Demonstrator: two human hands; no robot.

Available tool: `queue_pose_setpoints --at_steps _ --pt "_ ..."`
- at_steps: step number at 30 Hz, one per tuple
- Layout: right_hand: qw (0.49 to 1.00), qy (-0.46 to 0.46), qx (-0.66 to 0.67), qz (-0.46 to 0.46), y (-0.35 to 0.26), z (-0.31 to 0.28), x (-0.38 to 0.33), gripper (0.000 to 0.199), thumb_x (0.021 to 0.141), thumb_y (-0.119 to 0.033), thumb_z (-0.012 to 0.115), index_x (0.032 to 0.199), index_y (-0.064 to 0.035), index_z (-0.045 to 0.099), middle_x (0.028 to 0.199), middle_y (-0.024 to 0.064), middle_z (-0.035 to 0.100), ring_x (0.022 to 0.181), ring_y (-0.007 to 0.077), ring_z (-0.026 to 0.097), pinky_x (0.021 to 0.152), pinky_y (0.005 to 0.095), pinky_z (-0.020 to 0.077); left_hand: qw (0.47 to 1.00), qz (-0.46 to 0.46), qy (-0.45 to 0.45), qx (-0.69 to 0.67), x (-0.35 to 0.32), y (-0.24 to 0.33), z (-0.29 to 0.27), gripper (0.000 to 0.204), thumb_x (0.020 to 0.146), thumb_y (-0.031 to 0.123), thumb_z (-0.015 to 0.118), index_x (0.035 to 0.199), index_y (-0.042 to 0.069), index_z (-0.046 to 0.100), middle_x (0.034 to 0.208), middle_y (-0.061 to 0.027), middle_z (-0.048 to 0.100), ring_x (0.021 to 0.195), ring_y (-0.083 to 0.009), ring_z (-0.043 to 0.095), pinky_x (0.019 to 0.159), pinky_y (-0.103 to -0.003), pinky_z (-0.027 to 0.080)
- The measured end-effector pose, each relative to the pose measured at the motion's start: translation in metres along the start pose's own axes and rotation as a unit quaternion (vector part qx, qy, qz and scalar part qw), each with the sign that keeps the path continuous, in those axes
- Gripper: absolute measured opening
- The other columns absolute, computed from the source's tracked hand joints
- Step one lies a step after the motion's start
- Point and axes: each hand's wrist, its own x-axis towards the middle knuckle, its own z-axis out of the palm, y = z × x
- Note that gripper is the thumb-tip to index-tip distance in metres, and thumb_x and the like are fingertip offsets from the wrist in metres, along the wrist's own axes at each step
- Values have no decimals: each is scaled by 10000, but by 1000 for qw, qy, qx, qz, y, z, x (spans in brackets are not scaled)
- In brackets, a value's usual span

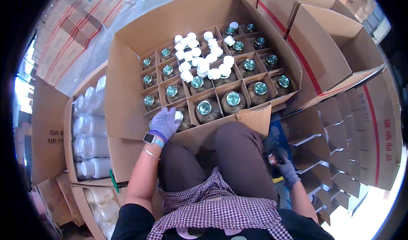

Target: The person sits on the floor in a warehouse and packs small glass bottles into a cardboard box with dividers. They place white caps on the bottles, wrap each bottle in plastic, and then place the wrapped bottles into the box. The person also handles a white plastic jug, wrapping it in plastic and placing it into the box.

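Observation:
A large cardboard box (pixel 144 25) stands before my knees, split by cardboard dividers into cells of clear glass bottles (pixel 233 98) with greenish mouths. White plastic caps (pixel 203 65) lie heaped over the middle bottles. My left hand (pixel 165 123), in a light purple glove, rests at the box's near left corner over the bottle tops, its fingers stretched out and slightly apart. A bottle mouth shows beside its fingertips. Low beside my right thigh, my right hand (pixel 287 170) in a grey glove is curled at a small dark and reddish thing that I cannot make out.
On the left, an open carton (pixel 70 125) holds white plastic jars (pixel 91 146) in clear wrap. Open cartons (pixel 327 48) with a red stripe crowd the right, above cardboard dividers (pixel 314 142). A torn cardboard flap (pixel 255 117) juts at the box's near edge. Stacked cartons (pixel 70 36) stand far left.

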Motion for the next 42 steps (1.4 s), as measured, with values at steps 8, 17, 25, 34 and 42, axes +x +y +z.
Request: queue_pose_setpoints --at_steps 8,17,25,34,42 --pt "922 146 -357 -16 181 81 87 628 929 -497 578 1317 -6 523 1200 297 634 1133 438 608 972 485 478 992 38 -117 20 20 5 -13 874 721 343 734 1428 -27 377 1342 -276 499 1220 -428 552 1017 -480 472" --pt "795 177 -78 -574 -293 87 -2 135 854 -61 624 984 -63 659 909 141 647 836 364 646 734 420 536 983 14 -179 -26 32 0 6 879 725 323 726 1437 -1 326 1359 -338 449 1206 -499 532 1019 -518 465" --pt "748 115 -468 -456 -401 161 124 439 806 -92 674 1228 -151 569 1267 157 487 1087 366 619 861 486 557 979 26 -169 -108 72 -19 -51 603 819 494 671 1234 57 652 1270 -245 631 1165 -390 599 996 -460 474" --pt "703 77 -571 -416 -392 168 135 534 808 -202 648 1316 -101 518 1326 152 479 1237 351 516 927 523 480 958 -157 183 -156 154 36 -12 655 685 584 802 1129 123 667 1155 -191 622 1077 -350 620 917 -465 505" --pt "727 -43 -583 -361 -418 175 144 713 808 -249 655 1462 -88 421 1518 162 349 1387 394 395 1106 532 375 866 -24 329 -377 126 6 -15 488 767 321 810 1138 75 611 1096 -210 643 1071 -376 618 902 -462 499"
